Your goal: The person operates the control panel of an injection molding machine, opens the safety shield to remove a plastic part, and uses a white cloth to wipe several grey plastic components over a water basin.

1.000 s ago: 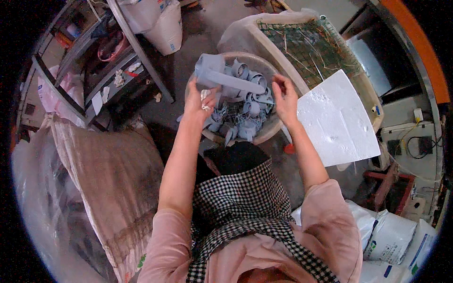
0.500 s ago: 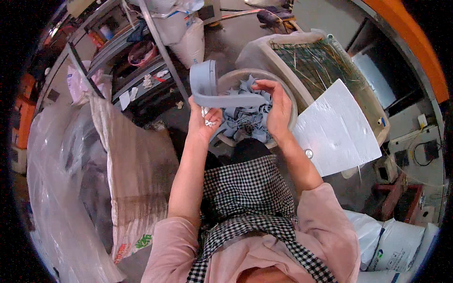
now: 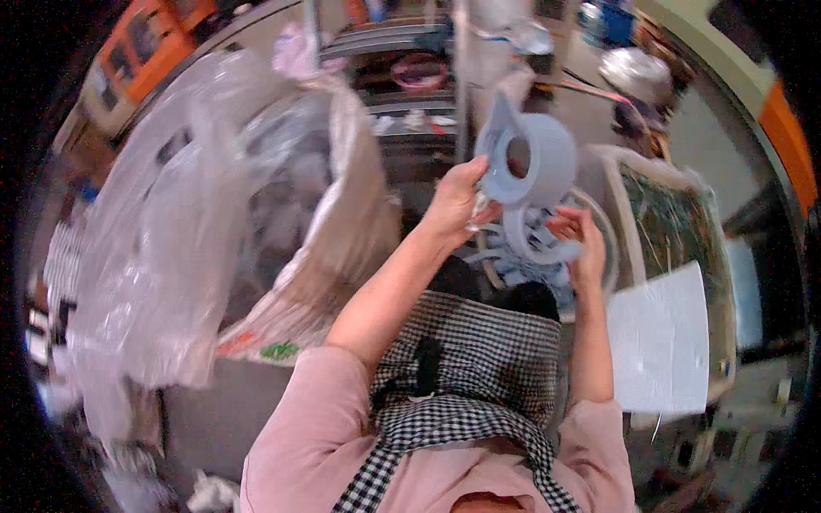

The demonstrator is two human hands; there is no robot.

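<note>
My left hand (image 3: 460, 205) is closed on a grey-blue plastic part with a round, hollow body (image 3: 547, 158) and a pointed tip at its upper left. A small white bit, too blurred to name, shows by the fingers of that hand. Below the body, a curved grey loop reaches toward my right hand (image 3: 585, 244). The fingers there are bent and closed about the loop's right end, though blur softens the contact. Beneath both hands stands a round tub (image 3: 609, 244) holding many grey plastic scraps (image 3: 530, 272).
A large woven sack (image 3: 342, 197) and clear plastic sheeting (image 3: 162, 256) fill the left side. To the right, a white board (image 3: 663, 342) leans against a pale-rimmed bin (image 3: 629, 218) with green netting and strands. Beyond my hands are a metal rack (image 3: 385, 107) and a pink basket (image 3: 419, 73).
The view has swung left, so the surroundings lie farther right in the picture. The grey plastic part has turned, and its round opening now shows. Both hands stay at it.
</note>
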